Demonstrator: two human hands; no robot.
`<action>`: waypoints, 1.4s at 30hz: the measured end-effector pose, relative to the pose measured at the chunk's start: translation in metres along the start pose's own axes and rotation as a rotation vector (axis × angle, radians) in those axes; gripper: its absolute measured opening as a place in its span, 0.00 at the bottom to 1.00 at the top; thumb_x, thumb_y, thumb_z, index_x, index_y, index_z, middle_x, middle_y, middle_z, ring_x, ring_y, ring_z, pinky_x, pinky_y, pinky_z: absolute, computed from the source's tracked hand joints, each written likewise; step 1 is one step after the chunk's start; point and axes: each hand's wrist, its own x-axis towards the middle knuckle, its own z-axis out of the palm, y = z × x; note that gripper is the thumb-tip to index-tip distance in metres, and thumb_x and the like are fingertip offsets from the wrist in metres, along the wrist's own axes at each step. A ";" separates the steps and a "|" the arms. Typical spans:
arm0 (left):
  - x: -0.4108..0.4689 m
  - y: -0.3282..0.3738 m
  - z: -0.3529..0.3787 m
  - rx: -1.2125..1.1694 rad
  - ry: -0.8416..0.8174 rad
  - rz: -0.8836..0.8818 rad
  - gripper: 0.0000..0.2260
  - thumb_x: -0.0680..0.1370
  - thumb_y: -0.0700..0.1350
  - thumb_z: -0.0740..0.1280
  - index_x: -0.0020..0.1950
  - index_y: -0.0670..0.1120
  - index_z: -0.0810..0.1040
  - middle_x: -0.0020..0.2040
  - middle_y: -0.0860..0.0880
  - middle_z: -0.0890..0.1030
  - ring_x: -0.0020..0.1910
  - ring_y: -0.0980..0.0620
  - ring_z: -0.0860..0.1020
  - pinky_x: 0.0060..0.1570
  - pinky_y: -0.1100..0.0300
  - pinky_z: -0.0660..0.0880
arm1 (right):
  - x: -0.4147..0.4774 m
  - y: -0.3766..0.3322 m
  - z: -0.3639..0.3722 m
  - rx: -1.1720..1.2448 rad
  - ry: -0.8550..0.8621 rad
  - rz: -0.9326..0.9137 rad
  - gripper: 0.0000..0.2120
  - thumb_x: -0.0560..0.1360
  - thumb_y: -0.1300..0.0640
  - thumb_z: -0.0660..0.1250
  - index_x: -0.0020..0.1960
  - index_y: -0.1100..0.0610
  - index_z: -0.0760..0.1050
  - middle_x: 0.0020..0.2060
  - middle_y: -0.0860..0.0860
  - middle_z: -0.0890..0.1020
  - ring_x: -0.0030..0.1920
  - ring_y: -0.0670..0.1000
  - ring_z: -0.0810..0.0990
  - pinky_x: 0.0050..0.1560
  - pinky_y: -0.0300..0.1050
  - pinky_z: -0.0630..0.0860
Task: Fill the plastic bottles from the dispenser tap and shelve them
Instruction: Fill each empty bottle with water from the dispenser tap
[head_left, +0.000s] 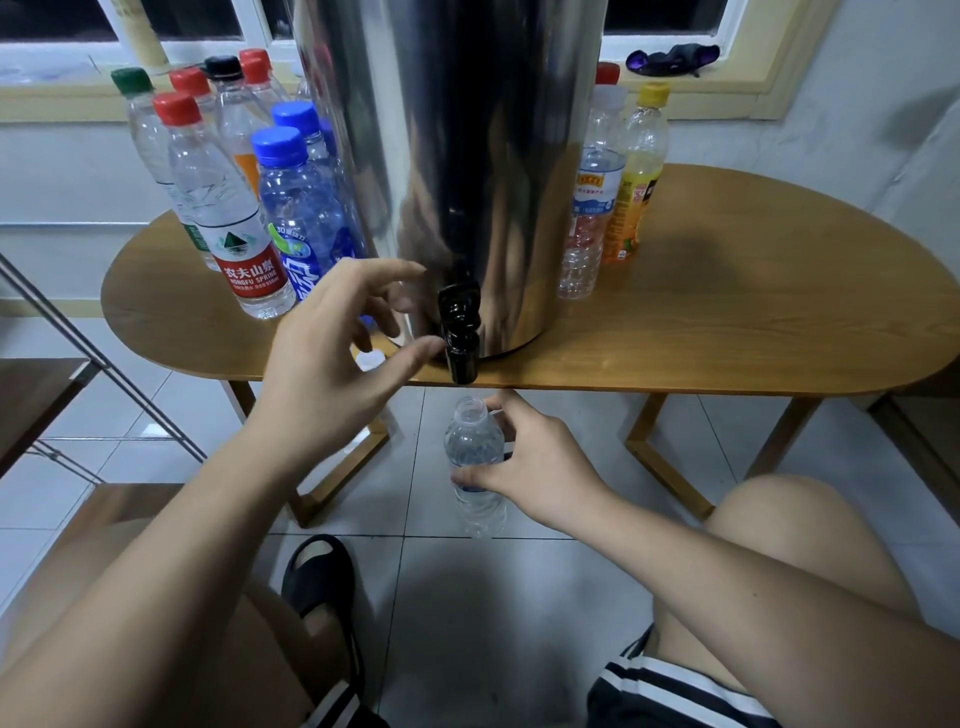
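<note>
The uncapped bottle (475, 457) sits low in the middle of the frame, off the floor, its narrow mouth just under the black tap (460, 332) with a gap between them. My right hand (524, 462) is wrapped round its middle, fingers curled on the thin, clear plastic. If I squeeze too hard as it fills, I think the wall will buckle and push water out. The mouth is small, so a slight drift would send the stream over my fingers and onto the tiles. My left hand (337, 353) is spread and holds nothing, thumb tip at the tap's side; whether it touches I cannot tell. An abrupt push there could start the flow before I am lined up. A small white cap (370, 359) lies under that hand near the table (727, 322) edge, easy to knock off. The steel dispenser (467, 130) rises behind.
</note>
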 end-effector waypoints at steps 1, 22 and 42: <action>0.001 -0.005 -0.004 0.019 -0.004 -0.021 0.21 0.78 0.47 0.80 0.69 0.50 0.78 0.54 0.53 0.80 0.49 0.49 0.81 0.46 0.52 0.78 | 0.000 0.001 0.000 -0.005 0.001 -0.003 0.36 0.58 0.36 0.84 0.62 0.40 0.74 0.52 0.41 0.85 0.52 0.44 0.85 0.54 0.52 0.84; -0.012 -0.077 0.013 0.363 -0.277 -0.171 0.05 0.82 0.48 0.73 0.58 0.54 0.84 0.55 0.52 0.80 0.54 0.49 0.76 0.46 0.55 0.71 | -0.010 -0.004 -0.004 0.006 0.007 -0.053 0.32 0.64 0.44 0.88 0.62 0.41 0.76 0.51 0.40 0.85 0.52 0.41 0.84 0.55 0.48 0.83; -0.022 -0.009 0.025 -0.107 -0.471 -0.223 0.10 0.74 0.50 0.83 0.49 0.53 0.85 0.45 0.58 0.87 0.48 0.59 0.84 0.45 0.67 0.77 | -0.019 -0.008 -0.006 -0.048 -0.022 -0.054 0.31 0.63 0.41 0.85 0.60 0.41 0.74 0.48 0.42 0.85 0.49 0.44 0.85 0.51 0.52 0.83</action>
